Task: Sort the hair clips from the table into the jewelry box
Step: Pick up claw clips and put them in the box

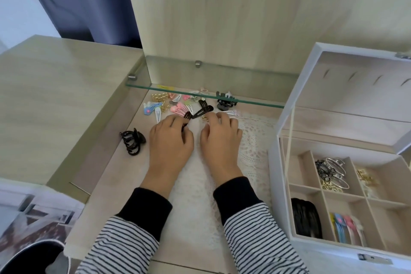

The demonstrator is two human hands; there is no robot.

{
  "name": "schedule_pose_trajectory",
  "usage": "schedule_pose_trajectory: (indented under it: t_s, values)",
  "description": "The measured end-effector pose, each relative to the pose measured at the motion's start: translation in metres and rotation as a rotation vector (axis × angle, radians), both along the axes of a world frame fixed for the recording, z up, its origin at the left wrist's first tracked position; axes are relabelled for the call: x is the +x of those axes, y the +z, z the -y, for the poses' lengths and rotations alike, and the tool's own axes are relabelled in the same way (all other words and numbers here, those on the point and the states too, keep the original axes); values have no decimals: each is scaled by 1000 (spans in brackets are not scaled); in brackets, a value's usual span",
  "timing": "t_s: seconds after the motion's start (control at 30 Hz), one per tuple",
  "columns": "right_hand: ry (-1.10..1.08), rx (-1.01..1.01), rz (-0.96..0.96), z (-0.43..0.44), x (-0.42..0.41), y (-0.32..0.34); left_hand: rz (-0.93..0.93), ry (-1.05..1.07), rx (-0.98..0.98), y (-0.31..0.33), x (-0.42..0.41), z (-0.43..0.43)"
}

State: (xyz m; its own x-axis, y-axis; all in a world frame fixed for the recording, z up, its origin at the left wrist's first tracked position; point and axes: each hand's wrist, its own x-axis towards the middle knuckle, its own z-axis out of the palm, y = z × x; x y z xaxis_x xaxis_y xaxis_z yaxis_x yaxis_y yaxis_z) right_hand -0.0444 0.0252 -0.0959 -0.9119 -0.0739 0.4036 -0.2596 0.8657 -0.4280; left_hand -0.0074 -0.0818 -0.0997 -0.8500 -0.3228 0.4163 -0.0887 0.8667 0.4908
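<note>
Sorting begins from the jewelry box (289, 189), which stands open at your right on the surface (106, 176), its lid raised and its divided tray exposed. One front compartment holds coloured flat clips (347, 228); a rear compartment holds metal clips and rings (332, 172); the front right compartment appears vacant.

Both hands work over the lace mat (253, 140), near the loose pile of hair clips (178, 104) lying under the glass shelf (206, 93). A black claw clip (132, 142) sits apart at the left, and another black claw clip (225, 102) sits at the back of the pile.

Your left hand (170, 140) has its fingers closed on dark snap clips (186, 119). Keep that pinch firm and level so that none slips free.

Your right hand (220, 133) rests curled, fingertips just beside a black snap clip (203, 112) and a small gold piece; whether those fingers clamp anything cannot be determined. Gather like clips together first, then carry each group to a single compartment. Lift clear of the glass edge.
</note>
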Motion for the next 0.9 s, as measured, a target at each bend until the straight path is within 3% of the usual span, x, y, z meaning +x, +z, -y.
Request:
schedule_pose_trajectory:
  t_s: [0.33, 0.6, 0.9]
  values:
    - [-5, -10, -55, -2, 0, -3, -22, 53, 48, 3, 3, -1]
    - [-37, -82, -17, -2, 0, -2, 23, 115, -22, 1, 2, 1]
    - [-28, -72, -18, -2, 0, -2, -16, 11, -23, 1, 1, 1]
